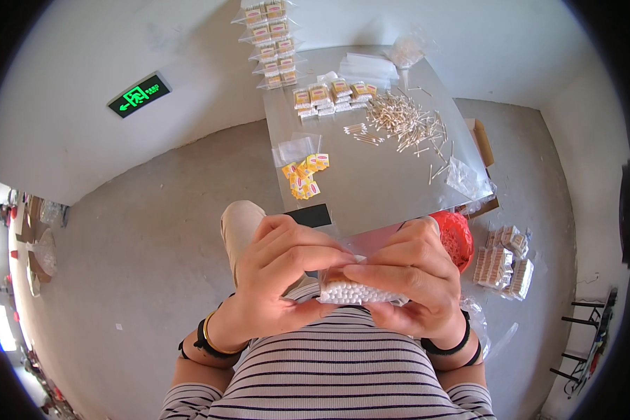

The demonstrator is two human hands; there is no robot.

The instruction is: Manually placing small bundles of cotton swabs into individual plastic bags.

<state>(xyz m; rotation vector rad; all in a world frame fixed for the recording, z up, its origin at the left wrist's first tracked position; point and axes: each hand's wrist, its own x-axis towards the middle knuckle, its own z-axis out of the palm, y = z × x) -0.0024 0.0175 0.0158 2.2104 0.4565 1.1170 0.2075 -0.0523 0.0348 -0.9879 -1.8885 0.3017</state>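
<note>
Close in front of my striped shirt, both hands grip one small clear bag of cotton swabs (360, 294), its white tips facing me. My left hand (276, 269) pinches the bag's left end between thumb and fingers. At the other end, my right hand (416, 276) has its thumb under the bag and its fingers along the top edge. The bag's far side is hidden behind my fingers. Beyond my hands, on the metal table (357, 189), lie a heap of loose cotton swabs (406, 119) and some yellow printed cards (304, 175).
Packed swab bags (332, 94) line the table's back, beside a tall stack of packs (269, 45). Clear empty bags (367, 70) lie there too. Right of my hands stands a red-lined bin (456, 241); bundled packs (500, 262) sit on the floor. A black flat object (311, 215) rests at the near edge.
</note>
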